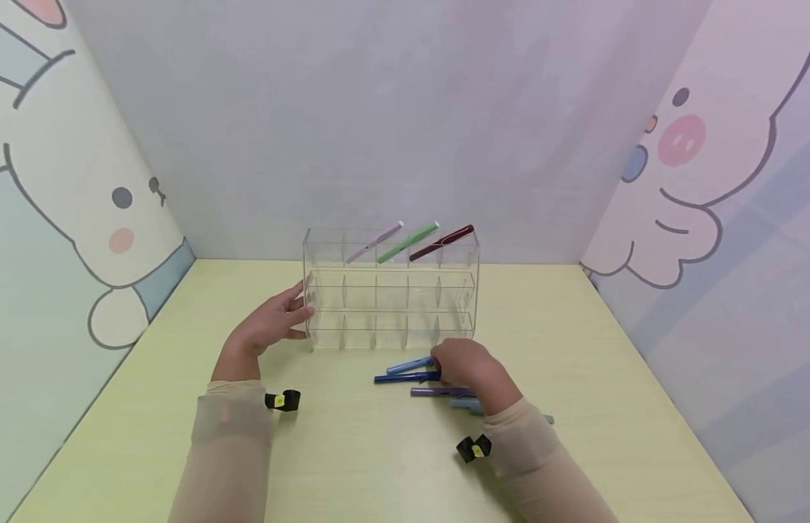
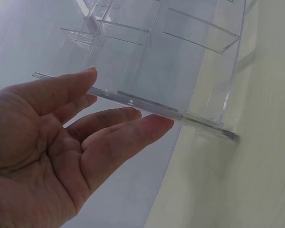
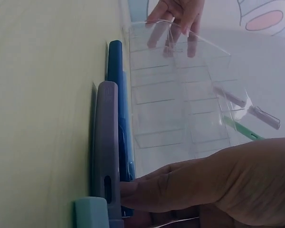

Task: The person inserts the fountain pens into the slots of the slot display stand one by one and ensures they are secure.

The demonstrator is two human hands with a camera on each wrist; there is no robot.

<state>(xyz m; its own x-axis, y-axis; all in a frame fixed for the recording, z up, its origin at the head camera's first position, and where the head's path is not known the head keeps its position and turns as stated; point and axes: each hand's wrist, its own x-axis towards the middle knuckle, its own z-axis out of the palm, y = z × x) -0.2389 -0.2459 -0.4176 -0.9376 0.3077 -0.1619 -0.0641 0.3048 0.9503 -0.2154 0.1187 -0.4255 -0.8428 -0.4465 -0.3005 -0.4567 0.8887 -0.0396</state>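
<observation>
A clear acrylic pen rack [image 1: 391, 299] with tiered compartments stands at the back of the table. My left hand [image 1: 274, 322] rests at its left side, fingers extended against the side panel [image 2: 152, 108] and the thumb at the panel's edge. In front of the rack, my right hand [image 1: 468, 367] pinches a dark blue pen [image 3: 115, 61] near its clip end, the thumb lying across it. A light blue pen [image 1: 407, 365] lies right beside it, its end at the fingers. The other fingers of that hand are mostly hidden.
Lilac [image 1: 375, 242], green [image 1: 407, 243] and dark red [image 1: 442, 243] pens lean in the rack's top tier. Nearer me lie a purple pen [image 1: 437, 391] and a pale teal pen [image 3: 91, 213], partly under my right forearm. Cartoon-printed walls [image 1: 391, 131] enclose the table.
</observation>
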